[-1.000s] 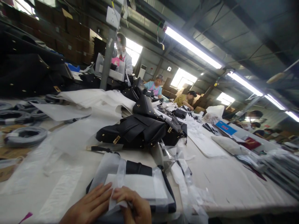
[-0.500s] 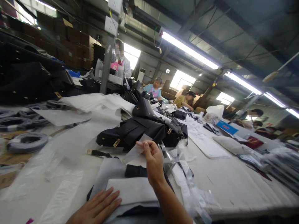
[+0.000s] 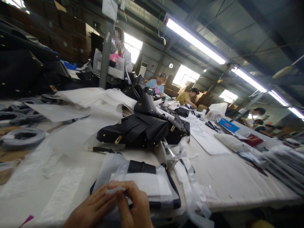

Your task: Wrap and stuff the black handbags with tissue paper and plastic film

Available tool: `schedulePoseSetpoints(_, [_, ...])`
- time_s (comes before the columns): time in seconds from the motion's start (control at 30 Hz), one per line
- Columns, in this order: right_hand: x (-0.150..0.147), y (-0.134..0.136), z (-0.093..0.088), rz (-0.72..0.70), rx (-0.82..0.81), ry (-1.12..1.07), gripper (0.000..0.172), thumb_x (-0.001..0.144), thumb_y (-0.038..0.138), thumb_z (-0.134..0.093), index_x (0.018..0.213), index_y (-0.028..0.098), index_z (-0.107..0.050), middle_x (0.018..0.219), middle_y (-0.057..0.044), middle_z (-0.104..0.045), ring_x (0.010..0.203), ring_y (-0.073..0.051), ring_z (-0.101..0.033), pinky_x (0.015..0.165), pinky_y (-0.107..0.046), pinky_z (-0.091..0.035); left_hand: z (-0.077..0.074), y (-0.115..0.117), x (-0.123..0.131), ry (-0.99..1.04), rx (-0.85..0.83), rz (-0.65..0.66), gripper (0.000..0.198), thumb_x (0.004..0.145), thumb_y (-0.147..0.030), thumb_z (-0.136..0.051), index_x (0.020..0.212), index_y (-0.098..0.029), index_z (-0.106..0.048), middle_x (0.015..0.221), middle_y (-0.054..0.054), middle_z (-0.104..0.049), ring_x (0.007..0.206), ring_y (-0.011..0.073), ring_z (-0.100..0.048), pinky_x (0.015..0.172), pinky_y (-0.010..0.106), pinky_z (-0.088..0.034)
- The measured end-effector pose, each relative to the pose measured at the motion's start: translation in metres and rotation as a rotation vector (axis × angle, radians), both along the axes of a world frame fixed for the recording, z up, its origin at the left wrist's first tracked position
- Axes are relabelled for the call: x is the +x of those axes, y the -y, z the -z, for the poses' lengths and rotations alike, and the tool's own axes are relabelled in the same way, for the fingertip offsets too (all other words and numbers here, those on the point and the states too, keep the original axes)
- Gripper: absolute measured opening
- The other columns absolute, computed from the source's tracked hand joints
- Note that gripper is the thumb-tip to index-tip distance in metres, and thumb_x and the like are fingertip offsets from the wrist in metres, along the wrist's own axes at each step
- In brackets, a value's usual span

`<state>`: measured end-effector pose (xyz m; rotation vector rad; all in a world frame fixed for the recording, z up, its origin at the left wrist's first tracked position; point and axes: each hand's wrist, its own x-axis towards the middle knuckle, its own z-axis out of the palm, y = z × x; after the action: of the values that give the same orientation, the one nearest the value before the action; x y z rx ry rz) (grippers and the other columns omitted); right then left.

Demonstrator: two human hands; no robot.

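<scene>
At wrapped bag (image 3: 142, 184): right hand (image 3: 137, 204) lowered beside left hand (image 3: 91, 205).

- We are in a factory workshop for bags: black handbags (image 3: 135, 128) lie heaped on a long tabletop (image 3: 230, 177).
- Around them we see wrapped coils (image 3: 23, 145) and loose white sheets (image 3: 83, 97).
- Beyond, we see people (image 3: 155, 87) among stacked cartons (image 3: 68, 30).
- Above us hang tube lights (image 3: 194, 41) under metal roof beams (image 3: 257, 23).

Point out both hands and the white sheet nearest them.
Left hand (image 3: 90, 206): head view, back of the hand.
Right hand (image 3: 140, 204): head view, back of the hand.
White sheet (image 3: 144, 183): head view, middle of its face.
</scene>
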<state>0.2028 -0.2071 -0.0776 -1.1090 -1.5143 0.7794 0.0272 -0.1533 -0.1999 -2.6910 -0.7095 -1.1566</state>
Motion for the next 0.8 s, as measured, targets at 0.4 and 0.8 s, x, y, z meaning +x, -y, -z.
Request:
schedulePoseSetpoints(0.4, [0.009, 0.013, 0.063, 0.008, 0.400, 0.301, 0.025, 0.093, 0.022, -0.051, 0.109, 0.031, -0.067, 0.098, 0.001, -0.081, 0.098, -0.020, -0.078, 0.098, -0.029, -0.057, 0.027, -0.004, -0.002, 0.050, -0.027, -0.003, 0.043, 0.106, -0.028, -0.040, 0.148, -0.024, -0.049, 0.139, 0.004, -0.067, 0.127, 0.0171, -0.063, 0.114, 0.030, -0.043])
schedulePoseSetpoints(0.8, [0.025, 0.032, 0.024, -0.138, 0.410, 0.318, 0.027, 0.093, 0.016, -0.059, 0.119, 0.018, -0.064, 0.112, -0.011, -0.078, 0.107, -0.020, -0.073, 0.101, -0.030, -0.055, -0.011, 0.002, -0.008, -0.020, -0.195, 0.057, 0.061, 0.096, -0.006, -0.043, 0.153, -0.028, -0.043, 0.158, 0.002, -0.047, 0.138, 0.0178, -0.053, 0.117, 0.032, -0.038])
